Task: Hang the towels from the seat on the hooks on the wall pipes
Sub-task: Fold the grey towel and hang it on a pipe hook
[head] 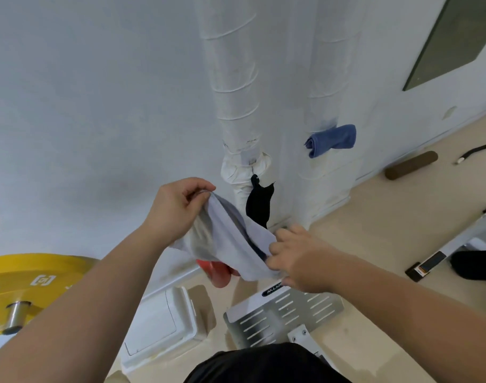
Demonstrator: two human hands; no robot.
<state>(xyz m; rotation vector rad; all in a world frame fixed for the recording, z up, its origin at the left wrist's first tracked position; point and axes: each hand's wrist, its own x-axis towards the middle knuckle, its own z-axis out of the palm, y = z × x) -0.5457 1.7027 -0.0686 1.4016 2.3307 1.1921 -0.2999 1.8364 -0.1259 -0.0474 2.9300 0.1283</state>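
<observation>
I hold a pale grey towel (225, 239) stretched between both hands in front of the wall. My left hand (178, 205) pinches its upper corner. My right hand (297, 258) grips its lower edge. Just behind it a black towel (259, 203) hangs from a hook on the left wrapped pipe (236, 106). A blue towel (333, 139) hangs on the right wrapped pipe (330, 78). The seat is not in view.
A yellow weight plate (29, 275) on a bar is at the lower left. A white box (158, 324) and a slotted metal footplate (280, 313) lie on the floor below. A red object (217, 272) peeks from under the towel. A brown roller (410, 164) lies by the wall.
</observation>
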